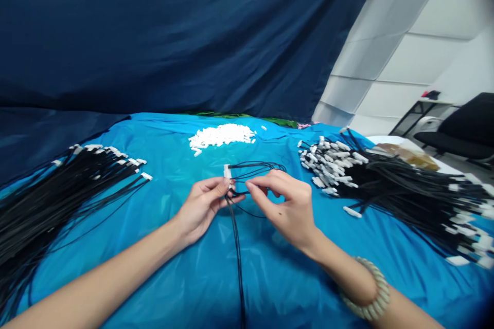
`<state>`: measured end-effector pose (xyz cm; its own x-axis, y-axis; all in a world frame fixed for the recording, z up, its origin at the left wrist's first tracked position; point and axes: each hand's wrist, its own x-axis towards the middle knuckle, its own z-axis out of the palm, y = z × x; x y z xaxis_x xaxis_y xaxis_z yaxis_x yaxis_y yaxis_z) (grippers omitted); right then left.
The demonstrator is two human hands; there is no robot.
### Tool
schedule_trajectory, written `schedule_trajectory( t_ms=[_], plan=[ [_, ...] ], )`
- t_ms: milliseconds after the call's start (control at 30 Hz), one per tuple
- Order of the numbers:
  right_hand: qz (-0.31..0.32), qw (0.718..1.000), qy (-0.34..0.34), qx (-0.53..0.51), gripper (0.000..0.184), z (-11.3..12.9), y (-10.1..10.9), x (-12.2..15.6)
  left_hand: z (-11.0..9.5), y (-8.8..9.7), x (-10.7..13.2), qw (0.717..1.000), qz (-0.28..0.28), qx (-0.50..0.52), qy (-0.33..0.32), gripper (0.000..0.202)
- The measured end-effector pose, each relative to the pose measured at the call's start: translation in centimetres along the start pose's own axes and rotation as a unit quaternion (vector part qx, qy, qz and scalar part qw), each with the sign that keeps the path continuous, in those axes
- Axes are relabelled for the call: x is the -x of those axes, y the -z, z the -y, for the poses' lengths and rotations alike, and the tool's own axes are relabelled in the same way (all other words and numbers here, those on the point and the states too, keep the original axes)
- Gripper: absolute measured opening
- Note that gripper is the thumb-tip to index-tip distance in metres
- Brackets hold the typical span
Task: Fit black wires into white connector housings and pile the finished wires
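Your left hand (201, 209) has its fingers clamped on a white connector (227, 171), upright mid-table (278, 288), its black wires (237, 262) trailing toward the near edge. Your right hand (283, 211) is just beside it; you cannot tell if it grips anything.

Serving as the work surface: blue plastic sheeting (278, 282). Resting directly on it: a heap of white connectors (221, 135) at the far side, a left bundle of white-tipped black cables (57, 200), and a right bundle (409, 200).

no text or numbers can be read on the white connectors (227, 171) or black cables (238, 257).
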<state>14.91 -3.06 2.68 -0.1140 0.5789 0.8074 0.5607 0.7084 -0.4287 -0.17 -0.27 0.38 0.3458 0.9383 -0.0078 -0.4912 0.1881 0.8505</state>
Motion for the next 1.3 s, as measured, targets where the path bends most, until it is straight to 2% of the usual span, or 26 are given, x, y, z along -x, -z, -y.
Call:
schedule_trajectory(
  t_ms=[300, 1167, 1233, 1300],
  plan=[
    [-0.011, 1.0, -0.002, 0.013, 0.008, 0.14, -0.02, 0.13, 0.02, 0.04, -0.1, 1.0, 0.011, -0.002, -0.003, 0.008],
    [0.026, 0.999, -0.004, 0.022, 0.011, 0.1, -0.89, 0.52, 0.14, -0.11, 0.11, 0.999, -0.005, -0.042, -0.011, 0.01],
    [0.021, 0.999, 0.006, 0.039, 0.01, -0.11, -0.89, 0.56, 0.11, -0.14, -0.02, 1.0, -0.009, -0.026, -0.011, 0.009],
    [0.013, 0.996, 0.042, 0.072, 0.015, -0.4, -0.77, 0.7, 0.02, -0.05, -0.23, 1.0, -0.018, -0.008, -0.011, 0.008]
  ],
)
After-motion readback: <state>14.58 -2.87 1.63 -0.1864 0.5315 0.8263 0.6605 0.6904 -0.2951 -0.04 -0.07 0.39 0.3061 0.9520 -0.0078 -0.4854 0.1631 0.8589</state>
